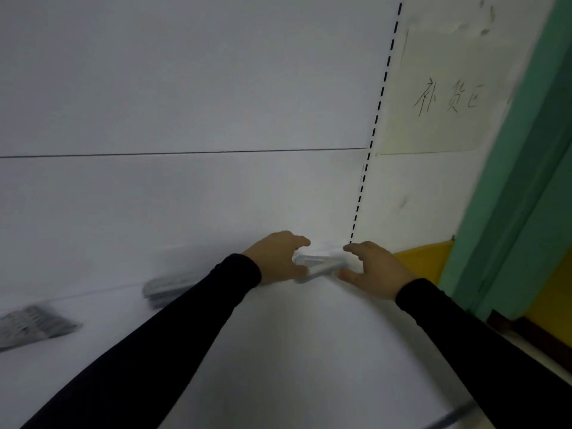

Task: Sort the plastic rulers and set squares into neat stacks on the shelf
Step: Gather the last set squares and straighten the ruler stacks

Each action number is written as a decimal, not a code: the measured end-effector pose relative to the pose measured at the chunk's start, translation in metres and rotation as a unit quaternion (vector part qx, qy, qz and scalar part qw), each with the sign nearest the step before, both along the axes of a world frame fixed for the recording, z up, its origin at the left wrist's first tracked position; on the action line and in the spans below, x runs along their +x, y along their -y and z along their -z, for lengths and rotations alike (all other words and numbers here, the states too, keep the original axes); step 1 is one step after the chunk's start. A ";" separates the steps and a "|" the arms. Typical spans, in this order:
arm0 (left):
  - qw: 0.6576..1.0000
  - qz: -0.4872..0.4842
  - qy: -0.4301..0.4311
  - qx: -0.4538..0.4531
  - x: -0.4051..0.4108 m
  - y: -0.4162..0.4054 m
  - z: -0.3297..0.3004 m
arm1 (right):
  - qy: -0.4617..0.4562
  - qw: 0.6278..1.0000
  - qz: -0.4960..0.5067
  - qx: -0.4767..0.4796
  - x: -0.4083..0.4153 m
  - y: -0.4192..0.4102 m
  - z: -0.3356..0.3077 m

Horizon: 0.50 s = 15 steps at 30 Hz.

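A white shelf [278, 351] backs onto a white wall panel. At centre frame, the left hand [275, 258] and right hand [376, 264] each grasp an end of a blurred stack of clear rulers [320, 267]. Two more stacks lie at lower left [168, 287] [34, 328].

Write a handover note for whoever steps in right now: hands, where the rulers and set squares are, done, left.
Left hand: fingers curled round the left end of a clear plastic bundle at the back right of the shelf.
Right hand: thumb and fingers grip the bundle's right end, by the slotted upright.
Bundle: blurred; rulers or set squares, cannot tell, nor whether it rests on the shelf.
Done: two more stacks lie on the shelf, the middle stack beside the left sleeve and the left stack near the frame edge.
Left: seat and square this bundle; the left stack looks fanned, so probably tidy it.
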<state>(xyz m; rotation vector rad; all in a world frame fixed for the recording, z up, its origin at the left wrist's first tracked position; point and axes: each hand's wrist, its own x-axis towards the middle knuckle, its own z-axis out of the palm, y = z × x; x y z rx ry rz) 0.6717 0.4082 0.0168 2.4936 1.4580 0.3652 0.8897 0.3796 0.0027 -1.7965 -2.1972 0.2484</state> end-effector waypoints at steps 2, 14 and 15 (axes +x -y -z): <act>0.999 -0.024 -0.025 0.004 0.015 -0.008 0.002 | 0.012 0.999 -0.033 -0.026 0.006 -0.022 -0.004; 0.972 -0.166 -0.144 -0.086 0.074 -0.034 0.022 | 0.077 0.968 -0.226 -0.078 0.031 -0.103 0.019; 0.970 -0.170 -0.143 -0.094 0.078 -0.036 0.023 | 0.075 0.967 -0.232 -0.078 0.031 -0.107 0.020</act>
